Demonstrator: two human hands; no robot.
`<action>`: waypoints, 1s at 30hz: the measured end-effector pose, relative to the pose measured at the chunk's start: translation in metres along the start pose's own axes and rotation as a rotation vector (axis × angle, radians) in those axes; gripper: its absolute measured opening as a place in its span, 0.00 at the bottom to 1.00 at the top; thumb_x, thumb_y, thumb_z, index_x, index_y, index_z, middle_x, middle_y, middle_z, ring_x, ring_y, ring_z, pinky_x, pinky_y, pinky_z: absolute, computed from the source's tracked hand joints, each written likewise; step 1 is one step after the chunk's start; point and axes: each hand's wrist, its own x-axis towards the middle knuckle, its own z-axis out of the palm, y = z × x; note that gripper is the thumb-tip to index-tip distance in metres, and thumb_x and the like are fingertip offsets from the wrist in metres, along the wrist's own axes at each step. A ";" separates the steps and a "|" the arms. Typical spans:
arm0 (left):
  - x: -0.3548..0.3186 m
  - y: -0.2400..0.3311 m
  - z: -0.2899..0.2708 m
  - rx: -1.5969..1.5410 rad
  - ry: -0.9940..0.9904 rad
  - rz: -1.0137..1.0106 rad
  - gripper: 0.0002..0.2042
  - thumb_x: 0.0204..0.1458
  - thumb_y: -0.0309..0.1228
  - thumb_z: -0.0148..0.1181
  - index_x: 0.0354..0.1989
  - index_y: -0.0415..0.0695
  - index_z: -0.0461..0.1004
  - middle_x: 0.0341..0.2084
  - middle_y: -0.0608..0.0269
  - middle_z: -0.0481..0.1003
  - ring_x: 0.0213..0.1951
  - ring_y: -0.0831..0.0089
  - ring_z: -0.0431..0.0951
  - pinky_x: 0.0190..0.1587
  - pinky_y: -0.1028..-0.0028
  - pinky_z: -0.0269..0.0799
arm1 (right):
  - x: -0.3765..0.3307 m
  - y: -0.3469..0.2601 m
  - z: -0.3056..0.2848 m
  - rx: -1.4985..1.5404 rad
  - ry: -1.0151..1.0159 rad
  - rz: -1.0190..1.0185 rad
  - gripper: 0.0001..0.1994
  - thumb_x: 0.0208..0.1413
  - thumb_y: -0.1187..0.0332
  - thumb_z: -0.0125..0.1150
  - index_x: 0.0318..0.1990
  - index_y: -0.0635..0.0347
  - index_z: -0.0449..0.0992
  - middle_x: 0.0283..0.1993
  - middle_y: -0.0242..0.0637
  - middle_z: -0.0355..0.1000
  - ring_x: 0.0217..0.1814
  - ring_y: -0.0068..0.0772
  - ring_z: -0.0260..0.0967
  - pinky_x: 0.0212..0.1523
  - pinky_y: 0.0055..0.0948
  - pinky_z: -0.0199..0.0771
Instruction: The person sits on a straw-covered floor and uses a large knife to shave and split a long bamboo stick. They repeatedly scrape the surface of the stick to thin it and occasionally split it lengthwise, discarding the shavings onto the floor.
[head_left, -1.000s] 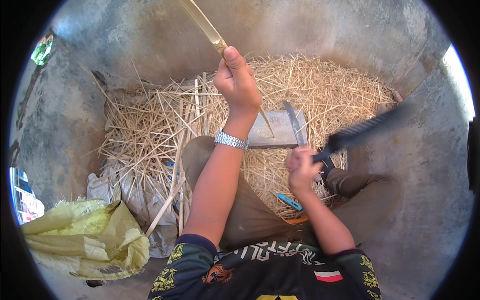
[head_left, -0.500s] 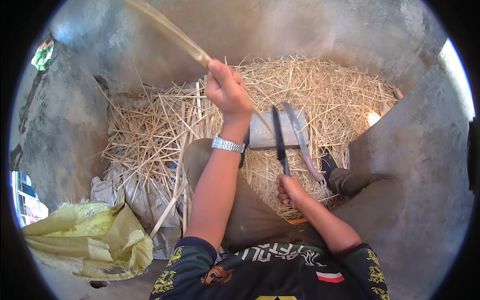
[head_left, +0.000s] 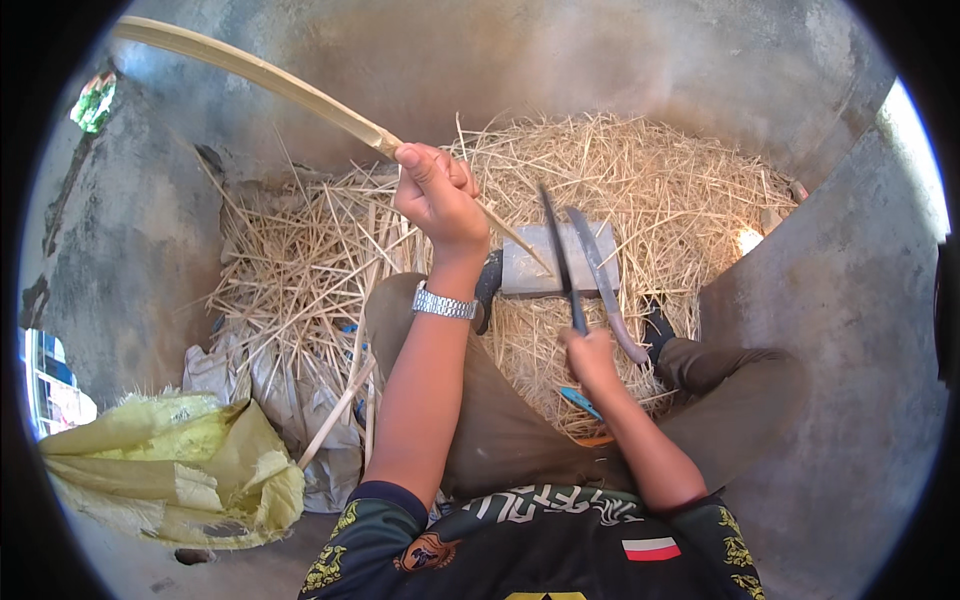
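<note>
Left hand (head_left: 440, 200) on strip (head_left: 260, 73), right hand (head_left: 592, 362) on knife (head_left: 561, 262), by block (head_left: 525, 270)

Sack (head_left: 180, 470): far left of block, nearer the body. Straw heap (head_left: 300, 240): left of block. Strip slants from far upper left of block down to its top; left hand closed round it, thumb along it, up-left of block. Left shoe (head_left: 489, 278) just beside block's left end. Knife points away over block, close to strip's low end; contact unclear. Right hand fisted on its handle, body side of block. Curved blade (head_left: 600, 265) lies loose across block's right part, handle toward right shoe (head_left: 655, 330).

Risks, likely: strip's tip skids off block if left grip twists; knife slips toward left shoe if strip rolls; curved blade gets knocked if knife swings right.
</note>
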 end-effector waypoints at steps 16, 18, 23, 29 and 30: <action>-0.005 0.005 -0.017 -0.036 0.054 0.034 0.27 0.65 0.57 0.44 0.22 0.49 0.55 0.14 0.76 0.52 0.14 0.86 0.51 0.15 0.80 0.46 | -0.006 -0.028 0.005 0.651 0.066 -0.758 0.13 0.59 0.75 0.51 0.22 0.53 0.65 0.14 0.23 0.57 0.12 0.17 0.49 0.14 0.24 0.45; -0.006 0.004 0.004 0.004 0.066 0.024 0.29 0.61 0.63 0.44 0.21 0.51 0.52 0.13 0.76 0.49 0.13 0.84 0.47 0.16 0.79 0.43 | 0.025 0.053 0.019 0.320 0.178 -0.366 0.12 0.56 0.72 0.54 0.20 0.53 0.64 0.14 0.25 0.58 0.12 0.19 0.52 0.13 0.25 0.46; -0.004 0.006 -0.018 0.041 0.083 0.051 0.29 0.63 0.62 0.43 0.21 0.51 0.52 0.13 0.76 0.49 0.14 0.84 0.48 0.15 0.79 0.45 | 0.031 -0.012 -0.013 -0.027 0.212 -0.193 0.13 0.52 0.67 0.58 0.19 0.56 0.64 0.14 0.28 0.61 0.12 0.21 0.55 0.12 0.27 0.49; -0.009 -0.002 0.004 -0.034 0.021 0.024 0.28 0.64 0.60 0.43 0.22 0.49 0.54 0.14 0.77 0.51 0.15 0.87 0.49 0.15 0.80 0.45 | 0.027 0.050 0.010 0.019 0.230 -0.060 0.10 0.50 0.68 0.61 0.25 0.66 0.73 0.16 0.29 0.65 0.16 0.23 0.59 0.18 0.31 0.56; -0.012 0.001 -0.003 -0.019 0.038 0.000 0.28 0.64 0.61 0.43 0.22 0.50 0.54 0.14 0.76 0.51 0.15 0.86 0.49 0.15 0.80 0.45 | 0.029 0.054 -0.001 -0.051 0.098 0.142 0.10 0.50 0.68 0.61 0.25 0.67 0.73 0.16 0.29 0.65 0.16 0.24 0.59 0.18 0.31 0.56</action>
